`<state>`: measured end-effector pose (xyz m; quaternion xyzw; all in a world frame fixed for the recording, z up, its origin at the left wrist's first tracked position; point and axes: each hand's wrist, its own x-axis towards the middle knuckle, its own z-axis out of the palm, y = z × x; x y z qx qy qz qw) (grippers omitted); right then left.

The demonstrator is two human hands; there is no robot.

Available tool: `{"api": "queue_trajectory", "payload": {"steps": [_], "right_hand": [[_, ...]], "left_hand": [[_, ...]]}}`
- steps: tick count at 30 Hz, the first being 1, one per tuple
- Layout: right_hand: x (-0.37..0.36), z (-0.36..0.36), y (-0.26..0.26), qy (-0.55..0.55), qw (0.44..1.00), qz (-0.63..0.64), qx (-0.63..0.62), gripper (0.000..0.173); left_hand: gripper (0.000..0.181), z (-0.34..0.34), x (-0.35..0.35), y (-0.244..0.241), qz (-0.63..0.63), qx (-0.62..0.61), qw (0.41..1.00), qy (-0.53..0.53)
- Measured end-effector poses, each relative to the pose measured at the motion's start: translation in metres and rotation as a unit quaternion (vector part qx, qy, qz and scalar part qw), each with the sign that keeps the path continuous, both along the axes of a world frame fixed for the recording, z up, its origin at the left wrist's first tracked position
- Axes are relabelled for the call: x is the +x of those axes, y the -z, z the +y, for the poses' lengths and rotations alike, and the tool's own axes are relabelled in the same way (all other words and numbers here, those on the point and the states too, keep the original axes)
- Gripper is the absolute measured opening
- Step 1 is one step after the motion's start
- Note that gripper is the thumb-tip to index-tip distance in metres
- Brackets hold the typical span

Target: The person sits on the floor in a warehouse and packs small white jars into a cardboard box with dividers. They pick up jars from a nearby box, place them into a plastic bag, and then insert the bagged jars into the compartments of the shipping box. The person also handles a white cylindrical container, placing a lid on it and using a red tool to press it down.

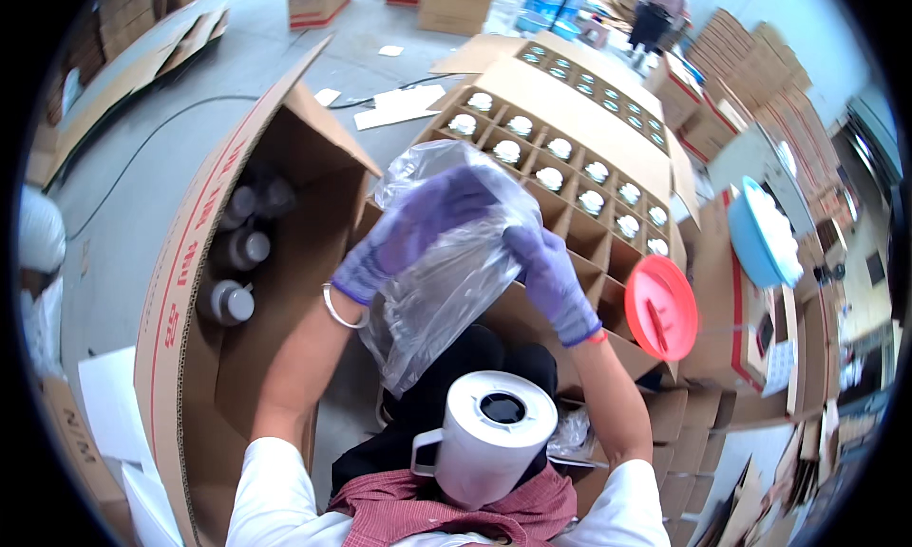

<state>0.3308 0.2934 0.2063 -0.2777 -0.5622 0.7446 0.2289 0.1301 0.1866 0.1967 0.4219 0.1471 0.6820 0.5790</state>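
Note:
A clear plastic bag (pixel 442 283) hangs between my gloved hands, its lower end above my lap. My left hand (pixel 434 219), in a purple knit glove, has its fingers behind or inside the film; whether they grip it is hidden. My right hand (pixel 545 273), gloved alike, pinches the bag's right side. Below, a white jug (pixel 491 433) with a side handle rests upside down on my lap, against a red checked apron (pixel 413 508). The round opening in its base looks dark.
An open carton (pixel 285 347) at left holds several jugs (pixel 231 301). Ahead, a divided carton (pixel 570 226) holds several silvery-topped items (pixel 548 178). A red basin (pixel 659 308) sits on its right edge. A blue basin (pixel 759 233) with white items stands farther right. A person (pixel 659 13) is in the background.

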Motion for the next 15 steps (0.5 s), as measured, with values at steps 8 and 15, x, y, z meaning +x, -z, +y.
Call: {"api": "queue_trajectory", "payload": {"steps": [8, 15], "right_hand": [[0.085, 0.114, 0.028, -0.019, 0.954, 0.189, -0.233, 0.028], [0.093, 0.028, 0.008, 0.166, 0.960, 0.130, 0.184, 0.089]], "left_hand": [[0.105, 0.028, 0.065, 0.012, 0.659, 0.096, 0.707, -0.237], [0.038, 0.103, 0.113, 0.073, 0.592, -0.084, 0.696, -0.397]]}}
